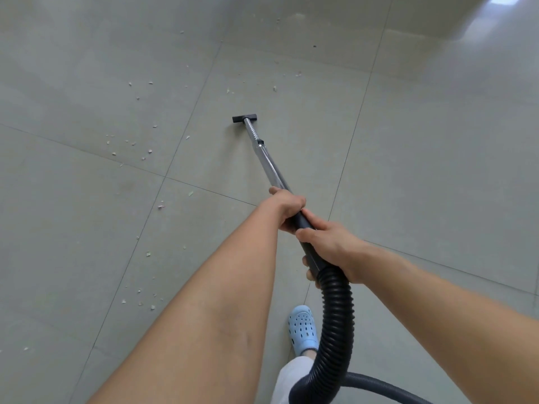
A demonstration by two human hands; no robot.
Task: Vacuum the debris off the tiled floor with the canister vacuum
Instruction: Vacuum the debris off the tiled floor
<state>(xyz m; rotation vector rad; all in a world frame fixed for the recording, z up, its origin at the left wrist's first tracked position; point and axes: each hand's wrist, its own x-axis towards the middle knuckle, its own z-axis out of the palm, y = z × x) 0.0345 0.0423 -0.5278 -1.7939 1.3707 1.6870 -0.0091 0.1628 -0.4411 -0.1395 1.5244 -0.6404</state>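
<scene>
Left hand (287,207) and right hand (329,246): each grip clamped around wand (269,164). Nozzle (245,118) contacts tiled floor (423,158); debris (128,144) lies to its left.

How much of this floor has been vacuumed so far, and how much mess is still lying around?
The tiles right of the wand show almost no bits, so that side looks done or was never dirty. Both hands hold the vacuum: the left hand grips the wand, the right hand the black handle by the hose, nozzle on the floor. Scattered debris remains left and beyond.
</scene>
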